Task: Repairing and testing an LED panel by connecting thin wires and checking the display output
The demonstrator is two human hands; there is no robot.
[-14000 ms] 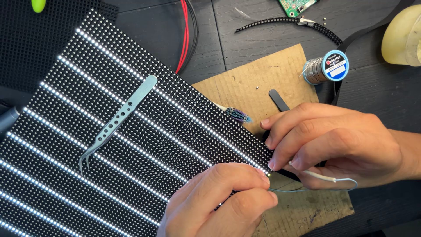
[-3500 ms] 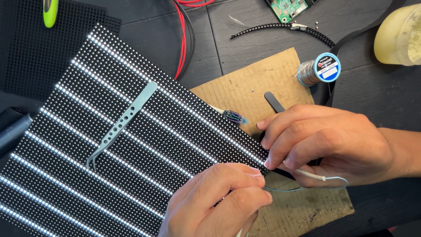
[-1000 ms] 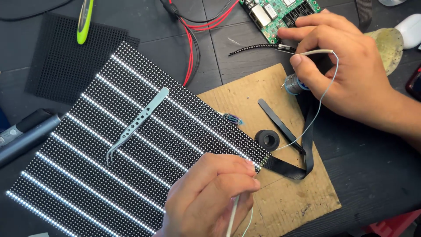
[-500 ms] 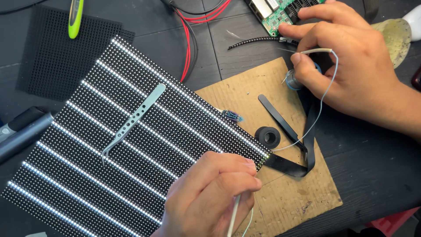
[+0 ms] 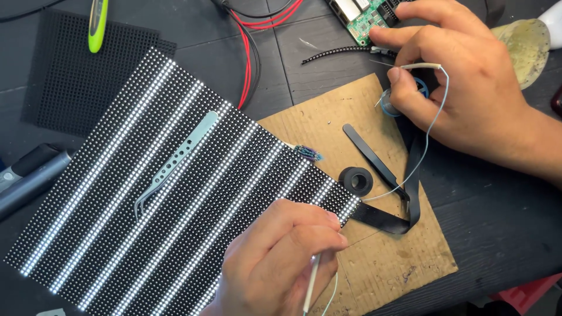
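My left hand (image 5: 287, 257) rests on the near corner of a black LED panel (image 5: 117, 193) lit in white diagonal stripes, and it pinches a thin white rod (image 5: 310, 284) with a pale wire trailing beside it. My right hand (image 5: 468, 82) is at the upper right. Its thumb and forefinger pinch a thin pale wire (image 5: 430, 117) that loops down across the cardboard (image 5: 380, 257). The fingers also press on a small blue-rimmed wire spool (image 5: 404, 99), mostly hidden under them.
Silver tweezers (image 5: 175, 164) lie on the panel. Black tweezers (image 5: 374, 161), a small black ring (image 5: 355, 180) and a black strap (image 5: 404, 216) lie on the cardboard. A green circuit board (image 5: 363, 14), red and black cables (image 5: 249, 52) and a dark mesh panel (image 5: 64, 82) sit behind.
My right hand left the panel's corner, went up to the spool at the upper right and drew a loop of wire off it. The ring and black tweezers are uncovered. My left hand stays put.
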